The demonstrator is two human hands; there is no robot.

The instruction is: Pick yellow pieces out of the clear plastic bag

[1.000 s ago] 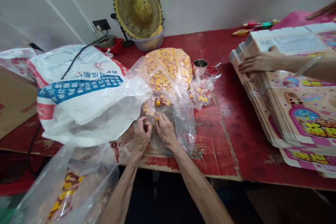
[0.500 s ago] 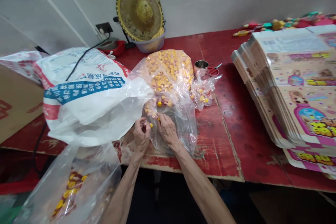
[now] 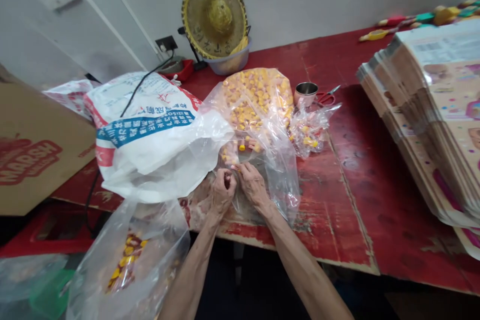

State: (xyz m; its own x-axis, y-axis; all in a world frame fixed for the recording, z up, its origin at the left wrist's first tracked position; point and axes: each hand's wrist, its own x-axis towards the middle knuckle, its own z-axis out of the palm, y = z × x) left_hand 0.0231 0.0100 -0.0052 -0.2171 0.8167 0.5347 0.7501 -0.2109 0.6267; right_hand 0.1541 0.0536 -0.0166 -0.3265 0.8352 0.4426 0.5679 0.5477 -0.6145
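Note:
My left hand (image 3: 224,189) is curled closed near the table's front edge; what lies inside its fingers is too small to make out. Close beside it, my right hand (image 3: 253,183) pinches a small yellow-capped piece (image 3: 235,167), its fingers almost touching the left hand's. Just beyond both hands lies a large clear plastic bag (image 3: 285,175), its mouth toward me. Inside it is a heap of small yellow-capped pieces (image 3: 258,97), with a few loose near the opening. A second clear bag (image 3: 161,240) hangs below the edge at left, with similar pieces in it.
At left lie a white printed sack (image 3: 161,160) and a cardboard box (image 3: 41,150). Right of the heap are a metal cup (image 3: 305,94), red-handled scissors (image 3: 326,98) and a crumpled clear bag (image 3: 309,132). Stacked printed cartons (image 3: 423,125) stand far right. A straw hat (image 3: 215,17) leans at the back.
The view has swung left, so everything sits further right and more of the cardboard box shows. My hands have come closer together; the yellow tip that stuck out of my left hand no longer shows.

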